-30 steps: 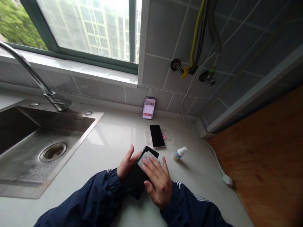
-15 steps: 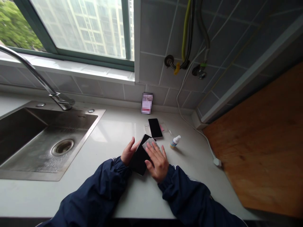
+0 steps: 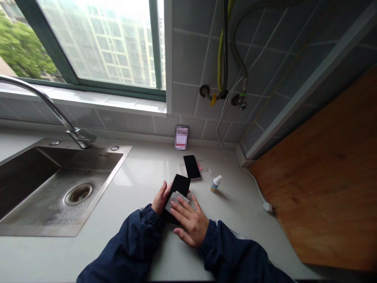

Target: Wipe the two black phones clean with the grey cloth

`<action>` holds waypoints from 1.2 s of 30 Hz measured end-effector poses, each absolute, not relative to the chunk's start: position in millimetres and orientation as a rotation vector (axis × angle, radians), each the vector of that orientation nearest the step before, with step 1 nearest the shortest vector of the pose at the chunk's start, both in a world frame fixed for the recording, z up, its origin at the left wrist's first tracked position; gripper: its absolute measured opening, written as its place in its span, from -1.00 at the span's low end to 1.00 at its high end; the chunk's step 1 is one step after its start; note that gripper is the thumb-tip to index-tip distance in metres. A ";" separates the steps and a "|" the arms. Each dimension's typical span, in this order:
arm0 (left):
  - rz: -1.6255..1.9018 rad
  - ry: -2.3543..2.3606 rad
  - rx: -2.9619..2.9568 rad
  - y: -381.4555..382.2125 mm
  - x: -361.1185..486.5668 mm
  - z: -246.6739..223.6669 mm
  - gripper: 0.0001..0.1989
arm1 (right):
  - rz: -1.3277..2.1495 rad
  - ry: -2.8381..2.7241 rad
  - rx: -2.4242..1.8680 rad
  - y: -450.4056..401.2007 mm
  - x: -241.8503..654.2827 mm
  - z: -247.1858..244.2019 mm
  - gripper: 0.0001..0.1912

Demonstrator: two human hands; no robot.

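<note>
In my left hand [image 3: 160,197] is a black smartphone [image 3: 182,183], tilted above the counter and gripped along its edges, with fingertips showing on its right side. My right hand [image 3: 191,222] lies over the phone's lower part, fingers stretched out, pressing a whitish cleaning cloth [image 3: 176,197] flat against the dark surface. The palm side of this hand is hidden. Just beyond the held phone, a second phone [image 3: 192,166] lies with its black face up, partly over clear plastic pieces [image 3: 182,169]. A small white spray bottle [image 3: 215,183] stands to the right of it.
A steel sink [image 3: 97,188] with a curved faucet [image 3: 50,103] fills the left side. A pixelated upright device [image 3: 181,138] leans against the tiled wall. A white cable with a plug [image 3: 267,207] runs along the right, near a wooden panel [image 3: 321,184].
My right hand and the cloth have slid from the phone's upper part down towards its lower part. The view has tilted slightly upward. My left hand keeps its grip.
</note>
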State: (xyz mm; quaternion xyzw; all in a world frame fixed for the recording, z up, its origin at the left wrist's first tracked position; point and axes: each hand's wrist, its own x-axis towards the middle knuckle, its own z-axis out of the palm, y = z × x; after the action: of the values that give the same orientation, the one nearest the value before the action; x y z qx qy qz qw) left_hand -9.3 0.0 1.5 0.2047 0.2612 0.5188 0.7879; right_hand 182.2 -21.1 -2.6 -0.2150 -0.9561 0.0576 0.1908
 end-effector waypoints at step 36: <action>1.182 0.624 0.247 -7.2 -6.1 -10.9 -0.25 | 0.133 -2.605 -0.775 -1.8 180.9 1.1 -0.43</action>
State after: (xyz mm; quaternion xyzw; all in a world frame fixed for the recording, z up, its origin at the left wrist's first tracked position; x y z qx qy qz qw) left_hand -6.1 -7.2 -10.9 0.1141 0.2885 0.5467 0.7778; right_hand 180.9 -1.8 1.1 -0.2784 -0.9363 0.0477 0.2086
